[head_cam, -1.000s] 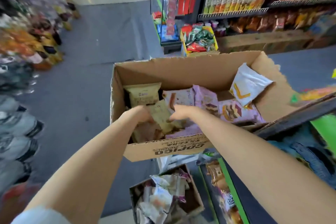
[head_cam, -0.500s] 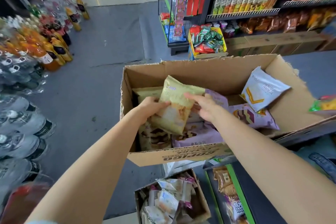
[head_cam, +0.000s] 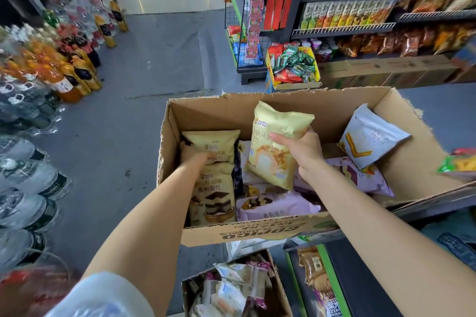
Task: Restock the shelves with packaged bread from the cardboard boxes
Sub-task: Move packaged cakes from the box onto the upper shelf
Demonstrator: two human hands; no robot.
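A large open cardboard box [head_cam: 304, 108] stands in front of me, holding several bread packets. My right hand [head_cam: 301, 148] grips a pale yellow bread packet [head_cam: 277, 144] and holds it upright above the box's contents. My left hand [head_cam: 198, 158] reaches down into the box's left side among cream mousse bread packets [head_cam: 213, 193]; its fingers are hidden between them. Purple packets [head_cam: 273, 207] lie at the bottom, and a grey-white packet [head_cam: 371, 136] leans on the right wall.
A smaller box of mixed packets [head_cam: 231, 291] sits below on the floor. A green-edged shelf [head_cam: 322, 273] with snacks is at the lower right. Bottled drinks [head_cam: 64, 72] line the left of the grey aisle. Wire shelves [head_cam: 360, 8] stand behind.
My right hand took over the yellow packet and lifted it higher and to the right. My left hand let go and went down among the cream packets.
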